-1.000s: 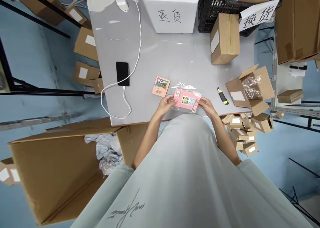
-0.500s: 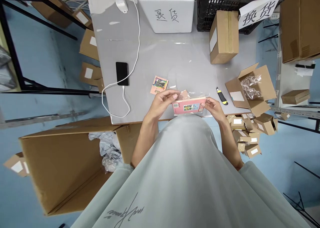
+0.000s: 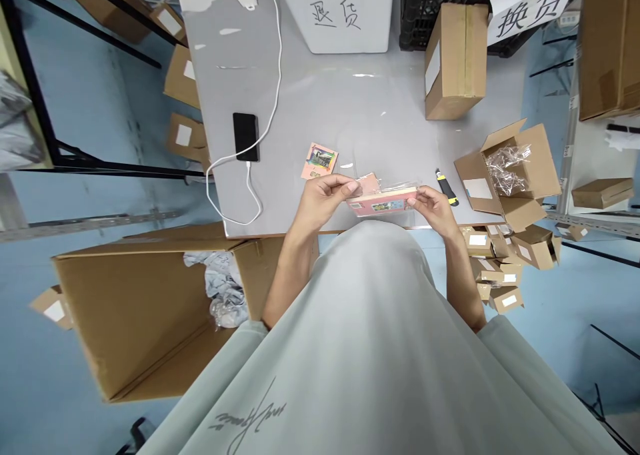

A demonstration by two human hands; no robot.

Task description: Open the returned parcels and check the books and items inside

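Both hands hold a flat pink packet in a clear plastic sleeve, tilted almost edge-on above the near edge of the grey table. My left hand pinches its left end, with a small pink flap showing by the fingertips. My right hand grips its right end. A second pink card lies flat on the table just beyond my left hand.
A black phone on a white cable lies at the left. A yellow-black utility knife rests by my right hand. A white bin, black crate, closed carton stand behind; open cartons at right, a large one below left.
The pink packet was lifted off the table and tilted from face-up to nearly edge-on. My left hand shifted to pinch its upper left end.
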